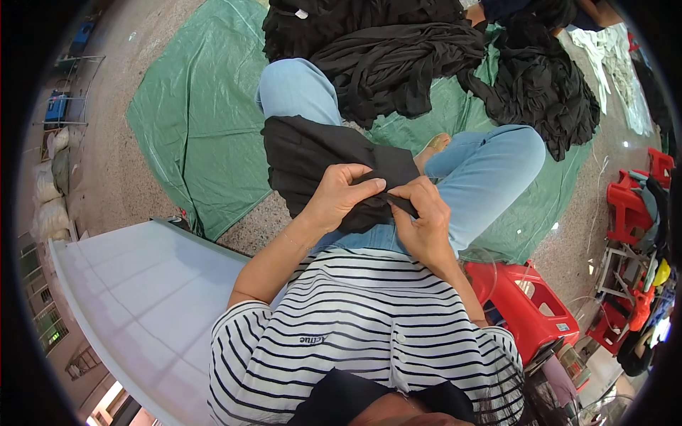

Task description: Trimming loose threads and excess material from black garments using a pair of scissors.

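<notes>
A black garment (312, 160) lies draped over my lap, across light blue jeans (490, 167). My left hand (341, 195) pinches a fold of its near edge between thumb and fingers. My right hand (423, 220) grips the same edge just to the right, fingers curled around the cloth. The two hands almost touch. What lies between the fingertips is too small to tell.
Piles of black garments (398, 64) lie ahead on a green tarpaulin (199, 128) spread over a speckled floor. A red plastic stool (522, 302) stands at my right; more red stools (629, 206) farther right. A pale flat panel (135, 298) sits at my left. White cloth (604, 64) lies far right.
</notes>
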`<state>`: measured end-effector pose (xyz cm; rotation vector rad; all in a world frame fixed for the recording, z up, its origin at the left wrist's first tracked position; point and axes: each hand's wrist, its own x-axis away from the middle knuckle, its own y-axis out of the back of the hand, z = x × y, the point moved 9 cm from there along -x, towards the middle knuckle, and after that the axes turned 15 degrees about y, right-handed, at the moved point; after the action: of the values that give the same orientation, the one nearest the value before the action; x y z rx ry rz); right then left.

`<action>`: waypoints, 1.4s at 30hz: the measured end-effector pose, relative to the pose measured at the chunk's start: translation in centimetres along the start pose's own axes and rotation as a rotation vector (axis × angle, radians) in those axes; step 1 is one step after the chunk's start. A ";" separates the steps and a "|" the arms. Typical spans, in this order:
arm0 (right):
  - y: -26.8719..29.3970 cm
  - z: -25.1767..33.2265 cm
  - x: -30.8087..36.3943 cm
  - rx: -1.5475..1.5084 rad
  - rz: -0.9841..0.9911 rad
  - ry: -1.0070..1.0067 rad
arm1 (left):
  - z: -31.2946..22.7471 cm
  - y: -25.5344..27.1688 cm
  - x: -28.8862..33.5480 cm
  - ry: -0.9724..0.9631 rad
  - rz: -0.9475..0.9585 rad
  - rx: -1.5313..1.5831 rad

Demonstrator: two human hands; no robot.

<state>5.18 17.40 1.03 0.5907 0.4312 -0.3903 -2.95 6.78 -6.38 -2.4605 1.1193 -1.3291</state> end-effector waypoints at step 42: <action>-6.6 -6.5 6.4 -1.104 -0.170 -0.963 | 0.7 -0.3 2.1 -0.221 -0.122 -0.215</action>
<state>5.69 14.86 -9.92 -0.7205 -0.2675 -0.4800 -1.55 5.46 -5.26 -2.7872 1.1253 -0.9766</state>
